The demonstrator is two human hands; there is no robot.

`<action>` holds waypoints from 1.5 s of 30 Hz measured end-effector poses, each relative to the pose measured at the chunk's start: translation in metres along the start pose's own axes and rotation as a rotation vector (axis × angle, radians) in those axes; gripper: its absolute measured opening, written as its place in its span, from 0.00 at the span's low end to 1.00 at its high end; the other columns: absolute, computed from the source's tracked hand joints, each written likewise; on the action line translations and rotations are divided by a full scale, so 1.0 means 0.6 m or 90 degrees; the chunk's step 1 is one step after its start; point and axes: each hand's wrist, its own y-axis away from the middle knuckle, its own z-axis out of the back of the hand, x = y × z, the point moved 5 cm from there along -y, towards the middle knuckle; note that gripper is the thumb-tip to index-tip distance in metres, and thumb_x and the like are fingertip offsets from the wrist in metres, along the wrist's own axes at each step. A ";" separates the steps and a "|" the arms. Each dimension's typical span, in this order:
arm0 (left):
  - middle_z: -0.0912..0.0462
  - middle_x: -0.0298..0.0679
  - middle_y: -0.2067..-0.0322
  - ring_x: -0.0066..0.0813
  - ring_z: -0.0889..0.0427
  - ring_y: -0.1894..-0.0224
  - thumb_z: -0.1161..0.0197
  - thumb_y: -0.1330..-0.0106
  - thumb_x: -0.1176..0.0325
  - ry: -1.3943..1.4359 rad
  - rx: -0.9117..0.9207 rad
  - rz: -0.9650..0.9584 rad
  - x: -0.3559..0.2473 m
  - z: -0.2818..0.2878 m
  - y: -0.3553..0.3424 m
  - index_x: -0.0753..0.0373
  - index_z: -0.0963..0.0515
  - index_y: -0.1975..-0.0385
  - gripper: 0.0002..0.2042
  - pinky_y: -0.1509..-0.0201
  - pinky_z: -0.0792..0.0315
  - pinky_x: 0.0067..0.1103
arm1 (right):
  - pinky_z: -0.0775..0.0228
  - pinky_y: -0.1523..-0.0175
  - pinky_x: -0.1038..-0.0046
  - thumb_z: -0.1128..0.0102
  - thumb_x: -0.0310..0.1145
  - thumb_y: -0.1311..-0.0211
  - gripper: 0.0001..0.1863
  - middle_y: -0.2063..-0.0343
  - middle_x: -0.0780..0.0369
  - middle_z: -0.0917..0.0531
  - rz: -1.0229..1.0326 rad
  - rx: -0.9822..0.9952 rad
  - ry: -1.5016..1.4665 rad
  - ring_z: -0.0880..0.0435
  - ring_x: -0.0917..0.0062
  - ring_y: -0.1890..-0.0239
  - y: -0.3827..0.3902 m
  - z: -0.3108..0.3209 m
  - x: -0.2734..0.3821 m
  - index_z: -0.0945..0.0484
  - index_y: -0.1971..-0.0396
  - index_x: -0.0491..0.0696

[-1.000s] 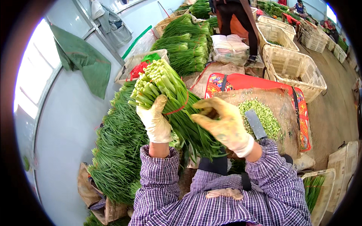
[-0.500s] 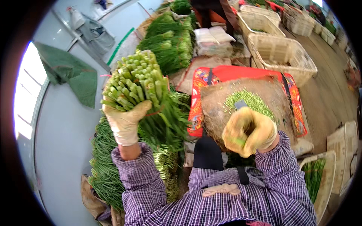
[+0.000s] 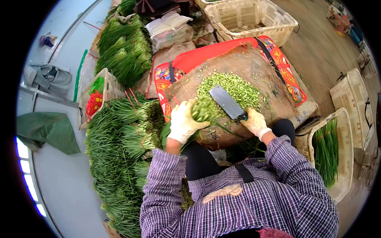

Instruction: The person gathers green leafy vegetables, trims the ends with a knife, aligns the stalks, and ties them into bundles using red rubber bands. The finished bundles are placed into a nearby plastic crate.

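Note:
My left hand [image 3: 183, 122], in a pale glove, is closed around a bunch of chives [image 3: 204, 110]. The bunch's cut ends lie over the brown sacking [image 3: 278, 95], and its long leaves trail back below my wrist. My gloved right hand [image 3: 255, 122] grips the black handle of a cleaver [image 3: 228, 101]. The broad grey blade points away and to the left, lying over a heap of chopped chive ends [image 3: 234, 85], just right of the bunch. The sacking covers a red patterned bundle [image 3: 214, 49] with black straps.
Long stacks of tied chives [image 3: 115, 158] lie on my left, beside a small crate [image 3: 113, 89]. More bunches [image 3: 123, 51] lie far left. A large plastic crate [image 3: 250, 20] stands beyond the bundle. On my right, another crate [image 3: 345, 166] holds chives [image 3: 325, 152].
My left hand has lowered the bunch from up on the left to the sacking. My right hand has moved down and the cleaver now shows over the chopped heap. The view has swung right.

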 end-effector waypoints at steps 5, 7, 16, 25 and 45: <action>0.28 0.47 0.48 0.41 0.31 0.41 0.27 0.65 0.43 -0.244 0.275 0.066 -0.020 -0.152 -0.050 0.62 0.38 0.40 0.49 0.33 0.53 0.48 | 0.30 0.55 0.58 0.41 0.39 0.50 0.24 0.70 0.45 0.21 0.001 0.143 -0.315 0.22 0.50 0.61 -0.003 0.020 -0.003 0.32 0.56 0.39; 0.31 0.50 0.45 0.42 0.35 0.39 0.25 0.66 0.44 -0.324 0.173 0.053 -0.001 -0.200 -0.036 0.65 0.42 0.38 0.54 0.34 0.53 0.49 | 0.29 0.60 0.56 0.43 0.37 0.48 0.21 0.74 0.46 0.22 -0.003 0.086 -0.279 0.21 0.50 0.66 0.025 0.023 0.012 0.34 0.58 0.40; 0.24 0.45 0.57 0.42 0.25 0.51 0.23 0.71 0.44 -0.337 0.265 0.073 -0.035 -0.190 -0.046 0.69 0.45 0.37 0.59 0.35 0.49 0.50 | 0.28 0.69 0.58 0.45 0.34 0.42 0.14 0.76 0.51 0.21 0.035 -0.106 -0.145 0.20 0.55 0.75 0.119 0.039 0.103 0.31 0.58 0.43; 0.27 0.49 0.50 0.43 0.28 0.46 0.21 0.74 0.47 -0.273 0.278 0.109 -0.023 -0.192 -0.057 0.65 0.41 0.41 0.55 0.39 0.40 0.43 | 0.28 0.69 0.59 0.48 0.33 0.40 0.13 0.75 0.50 0.20 0.059 -0.068 -0.139 0.20 0.54 0.75 0.130 0.036 0.095 0.31 0.60 0.41; 0.24 0.49 0.58 0.46 0.25 0.53 0.22 0.73 0.53 -0.177 0.203 0.063 -0.018 -0.193 -0.062 0.66 0.36 0.44 0.50 0.50 0.29 0.31 | 0.27 0.65 0.58 0.51 0.26 0.47 0.11 0.76 0.48 0.19 0.015 0.129 -0.098 0.18 0.53 0.70 0.074 -0.029 0.094 0.35 0.63 0.40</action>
